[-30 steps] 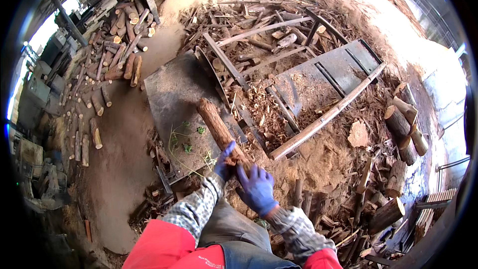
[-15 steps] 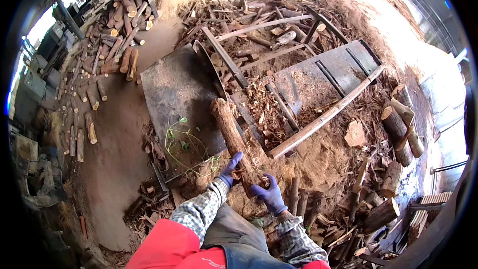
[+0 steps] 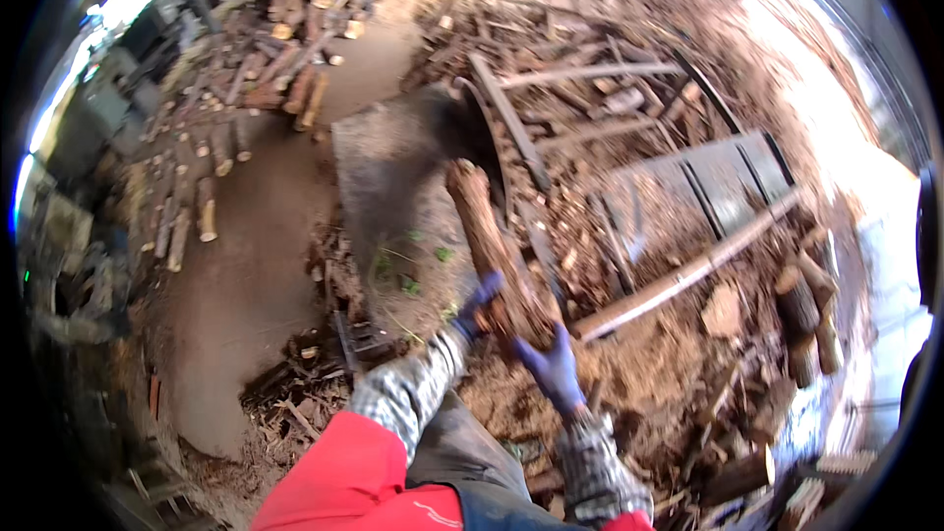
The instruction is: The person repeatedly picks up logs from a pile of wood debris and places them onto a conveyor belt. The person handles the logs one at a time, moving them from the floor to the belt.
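A rough-barked log (image 3: 484, 221) slants away from me over the right edge of a dark metal plate (image 3: 369, 172). My left hand (image 3: 478, 305), in a purple glove, is closed against the log's left side near its lower end. At the near end, my right hand (image 3: 553, 370), gloved alike, cups the log with thumb and fingers on either side. Beyond the log's far end stands a thin curved metal edge (image 3: 482, 123), like a saw blade seen nearly edge-on. Blur hides its detail. A green vine (image 3: 408, 280) lies on the plate.
A metal frame with a flat sheet (image 3: 664, 192) and a wooden pole (image 3: 688, 265) stands to the right. Cut logs (image 3: 796, 310) are stacked at far right, and more logs (image 3: 285, 59) are heaped at upper left. Bark scraps and sawdust (image 3: 629, 364) cover the ground nearby.
The whole view has shifted, with the surroundings now further right and lower. Both hands still hold the log; my right hand's fingers now point more upward at its near end.
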A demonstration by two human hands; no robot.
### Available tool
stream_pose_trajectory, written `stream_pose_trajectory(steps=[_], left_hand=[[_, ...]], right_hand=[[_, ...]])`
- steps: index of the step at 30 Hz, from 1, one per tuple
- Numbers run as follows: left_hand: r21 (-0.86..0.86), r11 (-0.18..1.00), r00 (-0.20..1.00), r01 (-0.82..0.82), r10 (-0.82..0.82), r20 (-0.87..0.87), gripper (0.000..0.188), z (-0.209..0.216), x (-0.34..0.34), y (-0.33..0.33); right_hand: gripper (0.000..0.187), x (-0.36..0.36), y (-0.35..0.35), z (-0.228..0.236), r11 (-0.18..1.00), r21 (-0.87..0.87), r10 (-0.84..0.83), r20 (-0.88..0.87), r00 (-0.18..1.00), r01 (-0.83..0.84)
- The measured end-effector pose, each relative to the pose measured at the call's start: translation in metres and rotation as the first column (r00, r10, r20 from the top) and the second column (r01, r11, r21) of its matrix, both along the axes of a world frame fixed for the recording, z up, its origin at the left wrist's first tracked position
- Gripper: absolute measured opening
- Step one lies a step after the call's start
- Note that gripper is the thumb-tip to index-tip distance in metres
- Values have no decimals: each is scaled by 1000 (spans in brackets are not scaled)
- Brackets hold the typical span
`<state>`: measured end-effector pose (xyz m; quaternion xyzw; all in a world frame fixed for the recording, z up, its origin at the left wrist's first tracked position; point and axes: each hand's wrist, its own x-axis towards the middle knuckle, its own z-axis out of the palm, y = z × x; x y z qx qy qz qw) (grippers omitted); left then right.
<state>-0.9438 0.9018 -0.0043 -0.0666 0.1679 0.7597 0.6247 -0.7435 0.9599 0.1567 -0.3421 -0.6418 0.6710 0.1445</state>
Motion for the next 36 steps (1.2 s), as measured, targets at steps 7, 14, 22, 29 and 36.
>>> stream_pose_trajectory(steps=[7,14,22,29,36], left_hand=[[-439,885,926,152,-283,-250,60,115,134,-132],[-160,730,-384,-664,-517,-765,45,320,-273,-106],[-351,895,296,-274,-269,-917,30,307,-208,-80],[-719,240,192,652,-970,-150,34,60,146,-182],[-894,-91,116,439,-981,157,41,48,256,-159]], right_hand=[[28,190,-62,-204,657,-753,-80,-102,992,-25],[50,-163,-36,126,846,-335,186,-545,818,-415],[64,-6,-72,-29,940,-202,320,234,918,-276],[62,329,-131,-185,857,-189,-21,917,398,480],[61,492,-152,-360,820,-84,-61,971,233,565]])
